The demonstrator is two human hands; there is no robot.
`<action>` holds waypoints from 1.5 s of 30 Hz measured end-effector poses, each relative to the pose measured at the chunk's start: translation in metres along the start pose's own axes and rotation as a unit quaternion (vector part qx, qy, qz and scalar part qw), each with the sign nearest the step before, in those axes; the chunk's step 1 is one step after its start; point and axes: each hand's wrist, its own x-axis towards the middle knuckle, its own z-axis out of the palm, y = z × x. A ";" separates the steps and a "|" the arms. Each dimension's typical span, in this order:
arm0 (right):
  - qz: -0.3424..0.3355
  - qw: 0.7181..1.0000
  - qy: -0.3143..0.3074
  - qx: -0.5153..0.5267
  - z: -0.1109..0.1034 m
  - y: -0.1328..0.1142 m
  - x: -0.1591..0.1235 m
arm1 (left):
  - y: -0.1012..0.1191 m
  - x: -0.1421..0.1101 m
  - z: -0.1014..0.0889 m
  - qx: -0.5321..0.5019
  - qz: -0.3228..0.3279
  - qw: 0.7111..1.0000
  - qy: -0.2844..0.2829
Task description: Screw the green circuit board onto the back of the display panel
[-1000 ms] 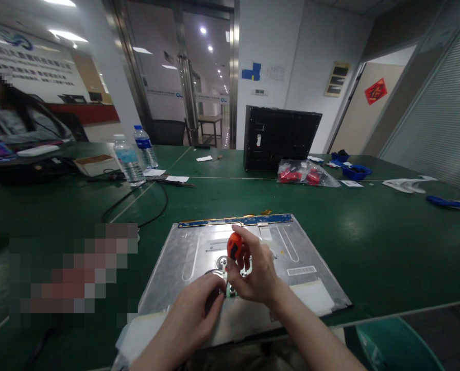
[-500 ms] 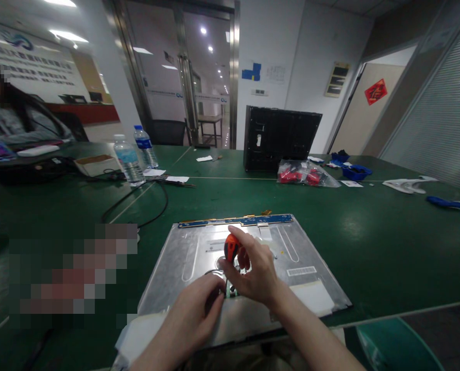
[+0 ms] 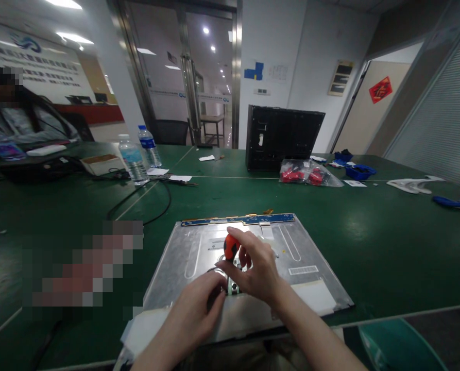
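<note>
A flat silver metal panel point(image 3: 314, 257) with a blue circuit strip point(image 3: 237, 220) along its far edge lies on the green table point(image 3: 388, 242) in front of me. My right hand point(image 3: 257, 270) is closed round an orange-handled screwdriver point(image 3: 230, 247), held upright with its tip down on a small part near the panel's middle. My left hand point(image 3: 197, 312) rests on the panel just left of the tip, fingers curled and pinched against that small part; what they hold is hidden.
Two water bottles point(image 3: 133, 159) and black cables point(image 3: 152, 206) sit at the far left. A black monitor housing point(image 3: 282, 136) and a clear bag of red parts point(image 3: 309, 174) stand behind. Blue items point(image 3: 359, 170) lie far right. Another person point(image 3: 17, 118) sits at the left.
My right hand has turned slightly on the screwdriver and the handle has tipped a little left. My head has shifted, so the scene sits slightly to the right.
</note>
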 end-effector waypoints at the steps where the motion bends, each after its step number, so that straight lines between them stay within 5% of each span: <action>1: -0.002 1.000 -0.005 -0.007 0.000 0.000 0.001 | 0.001 0.000 0.000 -0.004 -0.005 1.000 0.001; 45: 0.004 1.000 -0.013 0.002 -0.003 -0.006 0.000 | 0.004 0.003 0.000 -0.003 -0.031 1.000 0.003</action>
